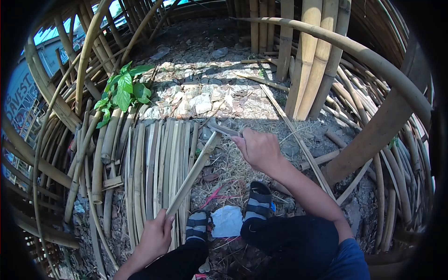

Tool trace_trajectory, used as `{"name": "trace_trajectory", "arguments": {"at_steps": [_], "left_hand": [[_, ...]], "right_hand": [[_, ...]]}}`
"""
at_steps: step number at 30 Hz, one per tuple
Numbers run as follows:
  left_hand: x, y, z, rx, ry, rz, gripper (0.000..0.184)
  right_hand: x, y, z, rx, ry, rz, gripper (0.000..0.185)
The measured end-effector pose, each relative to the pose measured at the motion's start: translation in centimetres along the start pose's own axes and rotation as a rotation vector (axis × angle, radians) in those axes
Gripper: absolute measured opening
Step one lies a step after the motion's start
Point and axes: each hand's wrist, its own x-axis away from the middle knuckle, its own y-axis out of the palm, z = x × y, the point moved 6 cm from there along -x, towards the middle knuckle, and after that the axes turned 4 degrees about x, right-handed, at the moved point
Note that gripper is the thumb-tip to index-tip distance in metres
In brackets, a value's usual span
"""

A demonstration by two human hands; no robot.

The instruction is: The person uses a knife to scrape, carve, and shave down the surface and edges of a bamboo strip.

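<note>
My left hand (155, 235) is closed around the lower end of a split bamboo strip (192, 173). The strip slants up and to the right, away from me. My right hand (262, 150) grips a knife (223, 130), its greyish blade pointing left and touching or just over the strip's far end. The handle is hidden within my fingers. Beside the strip, on the left, a row of split bamboo slats (161, 161) lies side by side on the ground.
Bamboo poles (310, 60) stand at the right, and a long curved pole (345, 42) arches over there. A leafy plant (123, 91) grows at the left. Pale shavings (231, 175) litter the ground. A whitish flat piece (227, 221) lies between my sandaled feet.
</note>
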Motion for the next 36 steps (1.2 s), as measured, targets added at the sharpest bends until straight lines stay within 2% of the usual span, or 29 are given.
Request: {"name": "trace_trajectory", "arguments": {"at_steps": [3,7,10,15,17,19,22,23,25,26,28,32,36], "left_hand": [[-0.2,0.1,-0.5,-0.021,0.01,0.016,0.024],[-0.2,0.2,0.3,-0.086,0.015,-0.015,0.023],[0.0,0.2,0.3,-0.077,0.0,-0.036,0.023],[-0.2,0.9,-1.0,-0.036,-0.032,-0.059,0.023],[0.1,0.5,-0.9,-0.029,-0.015,-0.036,0.023],[0.4,-0.4,-0.6,-0.033,0.005,-0.016,0.022],[0.0,-0.6,-1.5,0.05,-0.113,0.031,0.021],[-0.3,-0.4,-2.1,0.049,-0.118,0.031,0.021],[-0.3,0.9,-3.7,0.306,-0.246,-0.048,0.019],[-0.1,1.1,-3.8,0.298,-0.257,-0.055,0.019],[-0.1,1.5,-3.4,0.422,-0.285,-0.118,0.015],[0.3,1.8,-2.8,0.463,-0.316,-0.179,0.022],[0.5,1.5,-2.3,0.467,-0.332,-0.178,0.022]], "right_hand": [[0.6,0.9,-0.9,-0.057,0.054,-0.03,0.044],[1.6,1.8,-2.9,-0.192,-0.007,-0.019,0.044],[1.0,2.1,-1.1,-0.142,0.008,-0.079,0.041],[1.0,3.4,0.7,0.014,0.016,-0.087,0.047],[0.5,4.3,4.8,0.055,0.39,-0.315,0.055],[1.2,4.2,11.3,0.149,0.467,-0.211,0.059],[1.8,3.5,11.3,-0.002,0.558,-0.076,0.057],[2.1,3.8,9.5,-0.088,0.472,-0.078,0.056],[2.1,3.2,3.9,-0.22,0.281,-0.11,0.051],[2.1,3.1,1.4,-0.27,0.177,-0.131,0.049],[1.6,2.7,-2.4,-0.366,0.064,-0.167,0.046],[1.0,2.6,-4.2,-0.348,0.007,-0.099,0.045],[0.7,2.7,-4.0,-0.184,-0.069,0.013,0.043]]}}
